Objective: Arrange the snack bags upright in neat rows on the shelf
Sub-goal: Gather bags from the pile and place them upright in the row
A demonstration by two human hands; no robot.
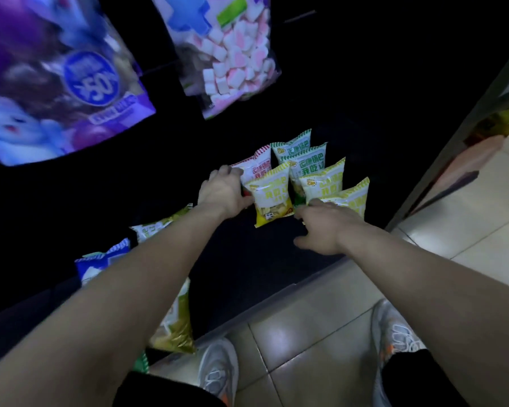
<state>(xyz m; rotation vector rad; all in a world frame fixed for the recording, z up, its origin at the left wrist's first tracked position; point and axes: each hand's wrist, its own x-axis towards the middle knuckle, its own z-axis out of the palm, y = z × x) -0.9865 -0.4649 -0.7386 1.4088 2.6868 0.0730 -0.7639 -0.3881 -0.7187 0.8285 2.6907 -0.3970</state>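
Several small snack bags stand upright in two rows on the dark bottom shelf (247,259). A yellow-trimmed bag (272,195) leads the left row, with a red-trimmed bag (257,165) behind it. My left hand (225,189) grips the left side of these two bags. The right row holds two green-trimmed bags (301,160) and two yellow-trimmed bags (323,179). My right hand (326,227) reaches with spread fingers to the base of the front right yellow bag (354,198). More bags, one yellow-green (156,226) and one blue (100,262), lie loose at the left under my left forearm.
Large hanging bags fill the upper view: a purple one (59,80) and a marshmallow bag (235,60). A shelf upright (453,136) borders the right side. The tiled floor (321,333) and my grey shoes (218,371) lie below the shelf edge.
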